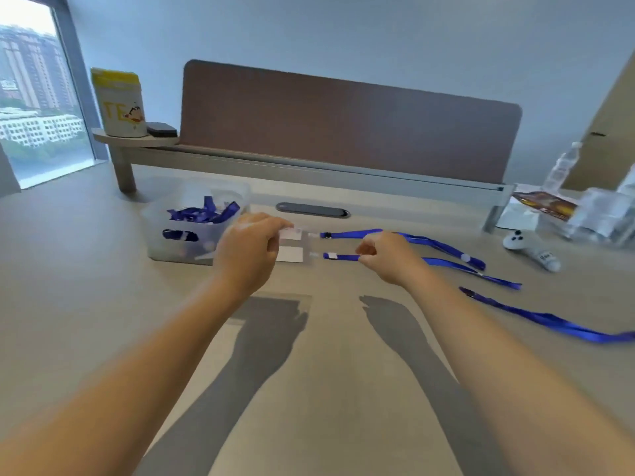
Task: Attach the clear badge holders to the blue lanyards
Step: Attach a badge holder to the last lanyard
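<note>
Two clear badge holders lie side by side on the desk: the far one (291, 234) and the near one (290, 254), each with a white card inside. Each lines up with a blue lanyard stretching right, the far lanyard (405, 237) and the near lanyard (343, 257). My left hand (247, 250) pinches the top edge of the far holder. My right hand (386, 257) pinches the near lanyard just right of its white clip. A third blue lanyard (549, 319) lies loose at the right.
A clear plastic bin (237, 197) with several blue lanyards stands left of my left hand. A brown divider panel (343, 121) closes the desk's back. A white controller (529, 250), clear packets (601, 214) and a bottle (563, 166) crowd the right. A yellow-lidded canister (120, 104) sits on a shelf.
</note>
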Demonstrator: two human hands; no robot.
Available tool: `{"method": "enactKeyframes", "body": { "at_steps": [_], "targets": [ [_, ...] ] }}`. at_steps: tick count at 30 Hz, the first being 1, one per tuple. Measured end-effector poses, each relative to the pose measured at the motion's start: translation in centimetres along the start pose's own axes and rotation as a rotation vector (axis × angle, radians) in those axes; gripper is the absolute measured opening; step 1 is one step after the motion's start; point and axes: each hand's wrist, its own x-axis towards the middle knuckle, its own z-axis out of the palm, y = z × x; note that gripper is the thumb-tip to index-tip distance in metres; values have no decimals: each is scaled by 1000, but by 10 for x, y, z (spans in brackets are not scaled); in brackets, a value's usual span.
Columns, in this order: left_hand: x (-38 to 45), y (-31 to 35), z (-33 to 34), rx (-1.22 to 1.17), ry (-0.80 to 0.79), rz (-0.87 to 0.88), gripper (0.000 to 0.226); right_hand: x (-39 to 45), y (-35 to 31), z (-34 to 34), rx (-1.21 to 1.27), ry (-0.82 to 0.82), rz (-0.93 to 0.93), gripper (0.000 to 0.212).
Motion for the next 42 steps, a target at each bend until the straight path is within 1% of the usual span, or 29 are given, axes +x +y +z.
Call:
{"method": "enactKeyframes", "body": {
  "at_steps": [3, 8, 10, 12, 13, 15, 17, 19, 23, 26, 27, 28, 30, 32, 34, 37, 39, 42],
  "targets": [
    [-11, 33, 32, -35, -73, 90, 23, -29, 58, -3, 1, 27, 131, 26],
    [-21, 65, 77, -63, -167, 125, 27, -50, 130, -5, -22, 68, 301, 30],
    [-19, 72, 92, -66, -190, 131, 28, -47, 151, -4, -17, 87, 361, 28],
    [-15, 79, 106, -59, -227, 129, 29, -37, 169, -2, -38, 105, 400, 12],
    [-12, 82, 112, -49, -245, 130, 29, -31, 175, -1, -56, 112, 410, 10],
    [-7, 86, 122, -32, -268, 144, 29, -20, 183, 2, -82, 99, 424, 15],
    [-2, 88, 132, -41, -257, 170, 28, -10, 189, 8, -109, 83, 408, 14],
    [0, 87, 139, -39, -262, 172, 28, -3, 193, 13, -134, 95, 385, 24],
    [0, 85, 146, -8, -297, 132, 27, 5, 199, 18, -245, 112, 354, 32],
    [-1, 85, 148, 5, -304, 127, 28, 8, 196, 18, -146, 90, 390, 48],
    [-2, 84, 148, 6, -301, 127, 27, 9, 195, 18, -109, 84, 407, 50],
    [-2, 84, 148, 7, -298, 126, 27, 8, 194, 17, -84, 71, 412, 48],
    [-4, 83, 146, -2, -294, 116, 27, 4, 190, 15, -56, 56, 392, 34],
    [-5, 83, 142, -25, -284, 77, 28, -3, 183, 13, 5, 81, 355, 18],
    [-5, 83, 137, -58, -251, 21, 28, -8, 174, 11, 91, 132, 299, 9],
    [-4, 87, 127, -128, -206, -84, 26, -14, 152, 6, 250, 170, 192, 12],
    [-4, 92, 120, -239, -150, -193, 25, -19, 135, 0, 344, 179, 126, 13],
    [-4, 100, 109, -360, -62, -305, 24, -25, 110, -4, 497, 176, 94, 12]
  ]
}}
